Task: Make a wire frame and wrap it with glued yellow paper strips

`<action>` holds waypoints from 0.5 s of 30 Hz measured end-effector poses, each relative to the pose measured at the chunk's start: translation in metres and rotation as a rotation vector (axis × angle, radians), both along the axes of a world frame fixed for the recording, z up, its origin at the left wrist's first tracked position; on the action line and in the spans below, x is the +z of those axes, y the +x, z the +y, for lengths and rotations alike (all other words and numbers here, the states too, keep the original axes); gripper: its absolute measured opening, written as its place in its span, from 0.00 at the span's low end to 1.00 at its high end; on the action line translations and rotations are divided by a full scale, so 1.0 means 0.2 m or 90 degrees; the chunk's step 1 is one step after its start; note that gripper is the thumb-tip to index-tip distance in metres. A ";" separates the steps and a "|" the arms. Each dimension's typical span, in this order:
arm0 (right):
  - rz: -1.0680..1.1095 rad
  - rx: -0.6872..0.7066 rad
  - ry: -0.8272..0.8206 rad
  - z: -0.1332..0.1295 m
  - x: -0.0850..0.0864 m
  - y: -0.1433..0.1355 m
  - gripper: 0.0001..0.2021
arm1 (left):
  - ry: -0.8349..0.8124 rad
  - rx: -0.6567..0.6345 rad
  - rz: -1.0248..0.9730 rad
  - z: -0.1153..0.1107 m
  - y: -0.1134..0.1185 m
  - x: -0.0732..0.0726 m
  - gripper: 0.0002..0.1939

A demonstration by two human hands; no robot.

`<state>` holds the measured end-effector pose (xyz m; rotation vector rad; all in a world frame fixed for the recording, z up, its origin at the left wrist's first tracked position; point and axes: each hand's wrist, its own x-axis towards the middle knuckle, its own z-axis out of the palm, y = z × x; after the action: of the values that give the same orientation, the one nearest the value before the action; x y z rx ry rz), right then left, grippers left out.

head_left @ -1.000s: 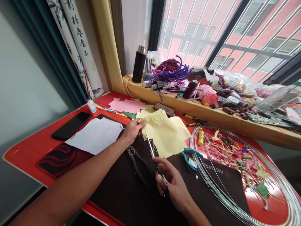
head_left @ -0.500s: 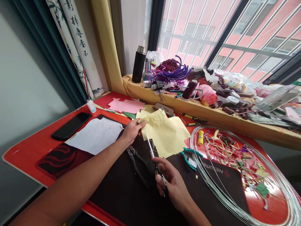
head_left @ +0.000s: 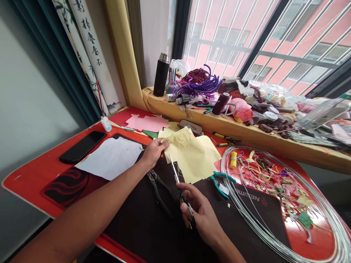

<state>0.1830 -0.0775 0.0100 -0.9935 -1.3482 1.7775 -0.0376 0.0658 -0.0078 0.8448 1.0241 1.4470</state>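
Note:
My left hand (head_left: 154,151) pinches the left edge of a yellow paper sheet (head_left: 199,155), which has a wrinkled upper part. In my right hand (head_left: 199,212) is a pair of scissors (head_left: 174,171), fingers through the handles. The blades point up and away, their tips at the sheet's lower left edge, just below my left fingers. Black-handled pliers (head_left: 162,195) lie on the dark mat (head_left: 131,223) between my arms. Teal-handled pliers (head_left: 221,186) rest right of the sheet, a small white scrap beside them.
A white sheet (head_left: 112,157), a black phone (head_left: 82,147) and a glue bottle (head_left: 106,124) lie left. Pink paper (head_left: 146,122) is behind. At right, a wire coil (head_left: 238,202) rings coloured scraps and a glue stick (head_left: 233,160). A black flask (head_left: 161,75) stands on the cluttered sill.

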 end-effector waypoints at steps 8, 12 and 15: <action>-0.007 0.001 0.012 0.00 0.00 0.00 0.29 | 0.014 -0.002 0.005 0.01 -0.01 -0.02 0.19; -0.011 -0.002 0.016 0.00 0.00 0.00 0.28 | 0.013 -0.003 0.005 0.01 -0.01 -0.03 0.19; -0.006 -0.006 0.014 0.00 0.00 0.00 0.28 | 0.011 -0.006 0.007 0.01 -0.01 -0.03 0.20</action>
<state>0.1824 -0.0773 0.0105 -0.9965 -1.3640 1.7500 -0.0393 0.0673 -0.0132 0.8690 1.0159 1.4468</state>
